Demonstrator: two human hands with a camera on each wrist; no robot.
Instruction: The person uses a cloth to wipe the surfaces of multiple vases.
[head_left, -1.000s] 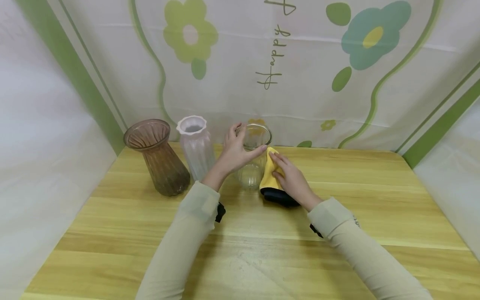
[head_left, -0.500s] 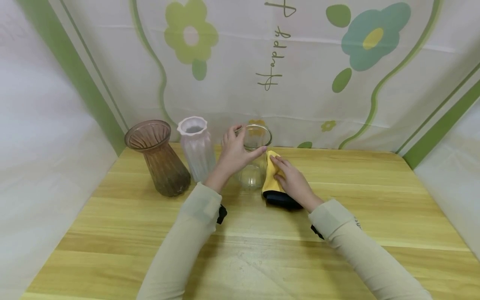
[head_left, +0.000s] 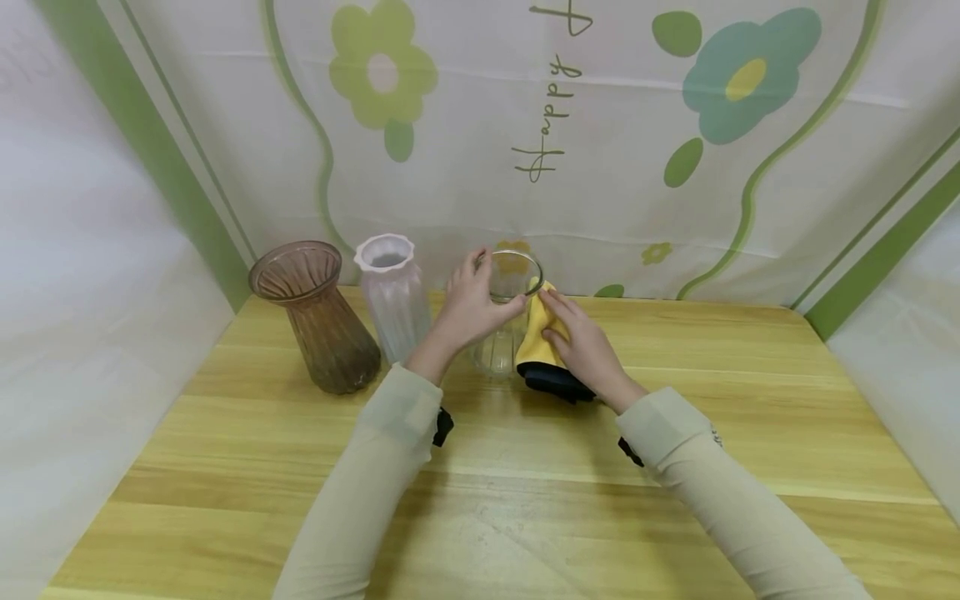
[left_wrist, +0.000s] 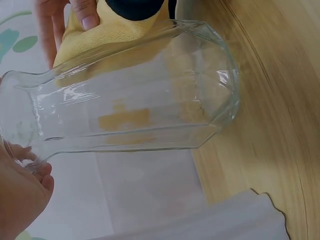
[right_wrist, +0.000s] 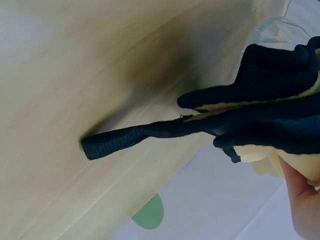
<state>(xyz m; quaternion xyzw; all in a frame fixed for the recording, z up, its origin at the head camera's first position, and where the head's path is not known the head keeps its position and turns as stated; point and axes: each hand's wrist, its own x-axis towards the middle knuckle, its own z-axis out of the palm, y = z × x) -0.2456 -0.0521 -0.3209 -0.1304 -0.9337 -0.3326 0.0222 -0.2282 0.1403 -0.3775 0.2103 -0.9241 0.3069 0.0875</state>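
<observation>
Left hand [head_left: 469, 307] clamped round the neck of the clear glass vase [left_wrist: 135, 107], seemingly steadying it, as right hand [head_left: 591, 350] pinches the yellow-and-black cloth [head_left: 536, 343] at the vase's right side

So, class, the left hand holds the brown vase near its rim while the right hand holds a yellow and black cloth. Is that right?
Not quite: the left hand holds the clear glass vase near its rim, as the head view shows; the brown vase stands apart from both hands. The right hand does hold a yellow and black cloth.
</observation>
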